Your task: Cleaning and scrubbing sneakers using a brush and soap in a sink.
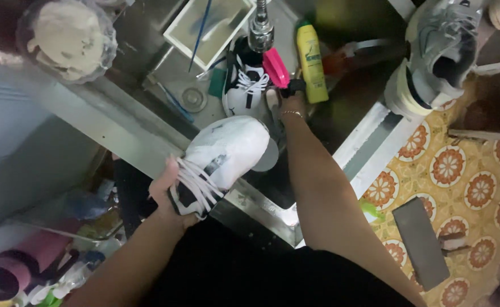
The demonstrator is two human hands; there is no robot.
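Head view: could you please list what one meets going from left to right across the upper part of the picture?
Plastic-wrapped bowl → white tray → tap → pink brush → yellow bottle → grey shoe.

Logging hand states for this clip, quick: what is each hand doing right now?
Left hand: closed on the white sneaker, held over the sink edge.
Right hand: closed on the pink brush, down in the sink.

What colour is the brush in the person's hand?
Bright pink brush, with a black handle, held in the right hand; the head view shows it.
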